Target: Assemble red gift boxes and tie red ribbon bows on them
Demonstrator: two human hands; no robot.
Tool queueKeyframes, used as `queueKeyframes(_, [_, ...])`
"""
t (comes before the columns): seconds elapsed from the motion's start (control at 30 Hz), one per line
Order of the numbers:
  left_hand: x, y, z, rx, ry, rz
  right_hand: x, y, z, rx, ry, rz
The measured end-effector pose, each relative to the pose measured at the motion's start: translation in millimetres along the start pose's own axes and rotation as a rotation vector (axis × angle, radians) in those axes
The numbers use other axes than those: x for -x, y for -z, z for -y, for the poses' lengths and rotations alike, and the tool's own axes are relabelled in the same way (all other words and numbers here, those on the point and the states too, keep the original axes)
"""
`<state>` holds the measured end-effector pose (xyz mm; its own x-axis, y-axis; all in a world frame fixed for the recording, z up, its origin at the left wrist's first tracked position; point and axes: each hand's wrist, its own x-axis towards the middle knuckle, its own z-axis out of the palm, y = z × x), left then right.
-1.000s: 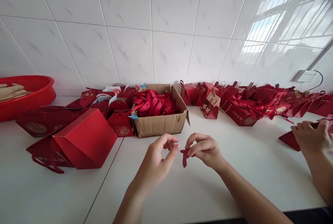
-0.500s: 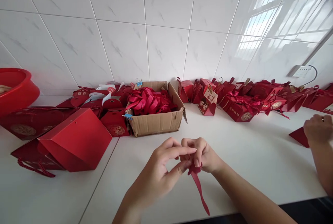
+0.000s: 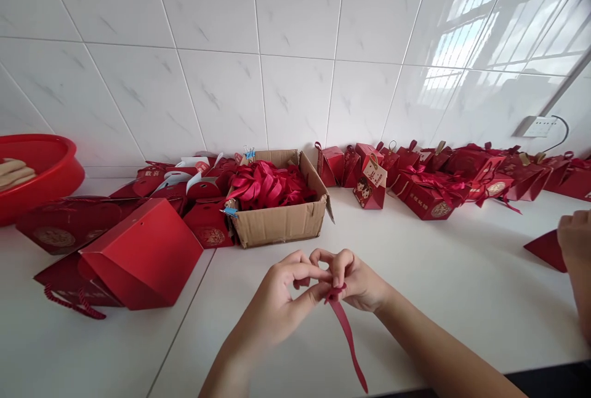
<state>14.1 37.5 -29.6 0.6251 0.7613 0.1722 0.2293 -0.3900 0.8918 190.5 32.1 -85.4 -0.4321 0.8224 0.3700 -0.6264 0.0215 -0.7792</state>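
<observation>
Over the white table, my left hand [image 3: 289, 293] and my right hand [image 3: 353, 281] meet at the fingertips on a red ribbon [image 3: 347, 336]. The ribbon is bunched or looped where the fingers pinch it, and one long tail hangs down toward the table's front edge. Both hands are closed on it; the fingers partly hide the bunched part. Beyond them stands a cardboard box [image 3: 281, 225] heaped with red ribbons [image 3: 270, 183], with blue binder clips [image 3: 229, 212] on its left side.
Red gift boxes [image 3: 148, 256] crowd the left, near a red basin [image 3: 60, 170] holding pale rolls. More red boxes [image 3: 429, 198] line the tiled wall at right. Another person's hand [image 3: 576, 244] touches a red folded piece [image 3: 547, 251] at the right edge.
My hands have shifted slightly left, and the bunched part of the ribbon looks smaller between my fingers. The other person's hand has moved right. The view has tilted slightly.
</observation>
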Motion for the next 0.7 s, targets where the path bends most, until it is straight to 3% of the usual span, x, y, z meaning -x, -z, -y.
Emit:
queueKeyframes(0.13, [-2,1.5,3,-0.047,0.019,-0.031,0,-1,-4,-0.009,-0.063,-0.002])
queueKeyframes(0.37, [-7,-0.9,13,0.046,0.045,-0.057,-1,-1,-6,-0.045,-0.048,-0.016])
queueKeyframes(0.6, [-9,-1.0,22,0.360,0.112,0.101,0,0,-12,-0.043,-0.058,-0.065])
queueKeyframes(0.7, [-9,-0.8,23,0.421,0.128,0.112,1,0,-13,-0.027,-0.067,-0.096])
